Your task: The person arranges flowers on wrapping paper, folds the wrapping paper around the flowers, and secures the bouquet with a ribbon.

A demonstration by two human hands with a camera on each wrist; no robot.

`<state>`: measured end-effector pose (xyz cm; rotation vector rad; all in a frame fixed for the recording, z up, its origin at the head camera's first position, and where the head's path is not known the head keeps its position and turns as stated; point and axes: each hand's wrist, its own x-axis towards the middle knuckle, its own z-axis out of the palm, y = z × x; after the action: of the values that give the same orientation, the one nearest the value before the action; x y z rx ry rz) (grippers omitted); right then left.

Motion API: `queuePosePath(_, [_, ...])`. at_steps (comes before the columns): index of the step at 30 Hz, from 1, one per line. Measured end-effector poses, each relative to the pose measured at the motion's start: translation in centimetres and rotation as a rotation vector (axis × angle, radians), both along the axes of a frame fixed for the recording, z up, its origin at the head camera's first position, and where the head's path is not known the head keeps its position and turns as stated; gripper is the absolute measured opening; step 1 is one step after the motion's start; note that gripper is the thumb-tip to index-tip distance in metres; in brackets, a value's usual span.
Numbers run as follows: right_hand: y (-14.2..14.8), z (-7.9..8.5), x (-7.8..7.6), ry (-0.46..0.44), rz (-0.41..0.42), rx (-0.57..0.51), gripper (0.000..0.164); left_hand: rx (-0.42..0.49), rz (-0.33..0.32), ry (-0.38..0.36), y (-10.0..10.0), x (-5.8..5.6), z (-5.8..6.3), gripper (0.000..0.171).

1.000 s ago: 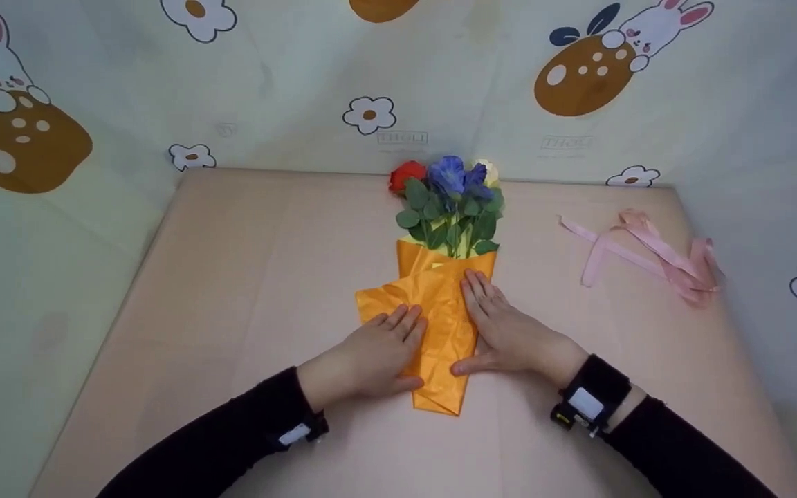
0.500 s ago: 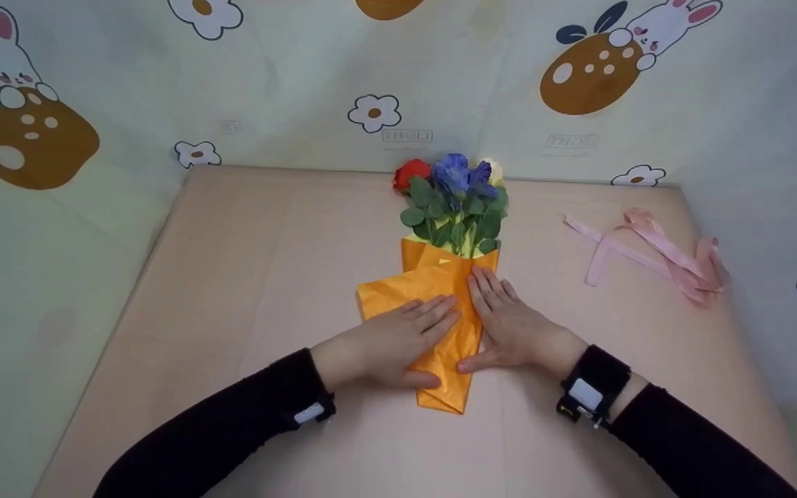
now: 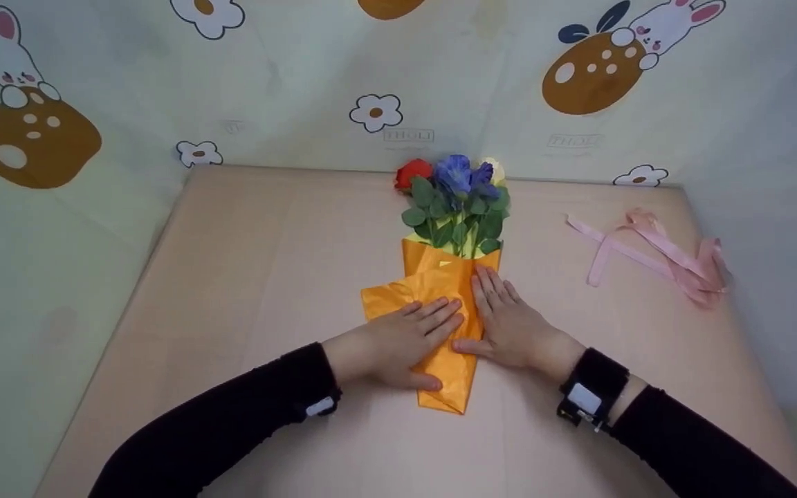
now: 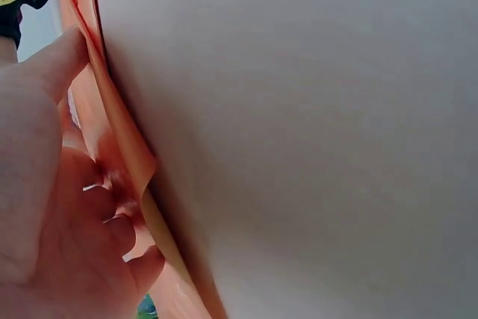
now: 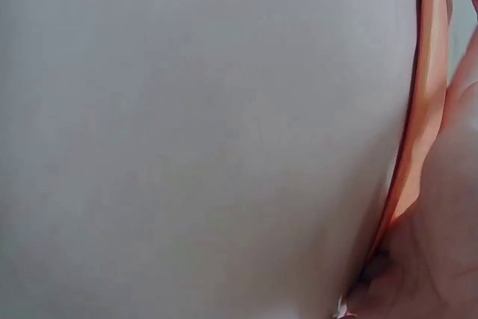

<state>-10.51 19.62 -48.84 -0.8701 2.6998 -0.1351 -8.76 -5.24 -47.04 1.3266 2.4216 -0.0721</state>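
Head view, bouquet (image 3: 455, 280), pinkish tabletop (image 3: 281, 277), rabbit-print backdrop (image 3: 288, 97)

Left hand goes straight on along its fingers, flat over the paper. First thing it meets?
Most likely the right hand: it lies just past the left hand's fingertips, at the orange paper's right edge. Height difference is hard to judge.

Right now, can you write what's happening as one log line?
left hand: flat on orange paper; right hand: on paper's right edge; flowers: poking out the top; pink ribbon: loose on table
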Motion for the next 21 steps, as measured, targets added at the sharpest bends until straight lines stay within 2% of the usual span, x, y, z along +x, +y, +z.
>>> queuePosePath(4, [-0.3,-0.2,0.4,0.046,0.005,0.046,0.119,-0.005,-0.004,0.058,0.5,0.4,0.5,0.101])
queuePosePath(10, [0.0,-0.3,0.3,0.091,0.029,0.138,0.128,-0.004,-0.022,0.016,0.9,1.0,0.6,0.087])
queuePosePath(14, [0.5,-0.2,-0.1,0.081,0.037,0.163,0.140,-0.041,-0.019,0.037,0.9,1.2,0.5,0.083])
queuePosePath(17, [0.7,0.0,-0.6,0.046,0.022,0.126,0.136,-0.060,-0.006,0.044,1.0,1.4,0.4,0.081])
queuePosePath(21, [1.2,0.1,-1.4,0.047,-0.040,0.068,0.118,-0.067,-0.005,0.053,1.2,1.6,0.2,0.078])
